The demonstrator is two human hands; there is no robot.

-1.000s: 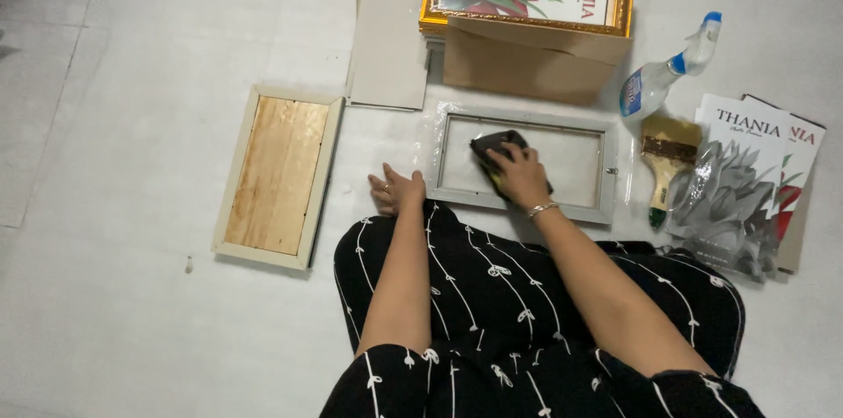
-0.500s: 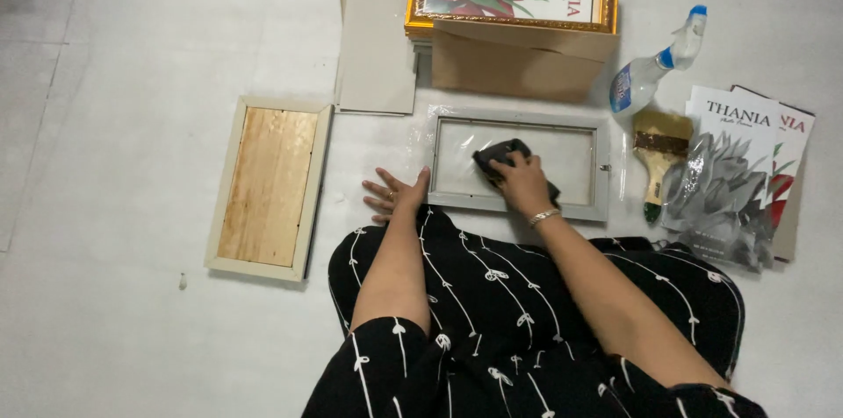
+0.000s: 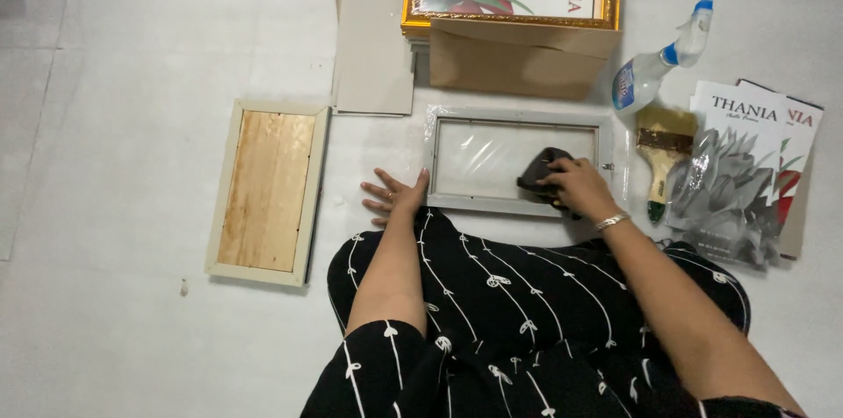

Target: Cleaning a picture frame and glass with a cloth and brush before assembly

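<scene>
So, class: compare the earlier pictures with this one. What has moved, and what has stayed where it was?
The right hand, holding the dark cloth, has slid from the left part of the glass in the frame to its lower right corner. The left hand stays flat on the floor at the frame's left edge. The wooden panel, spray bottle and brush lie as before.
</scene>
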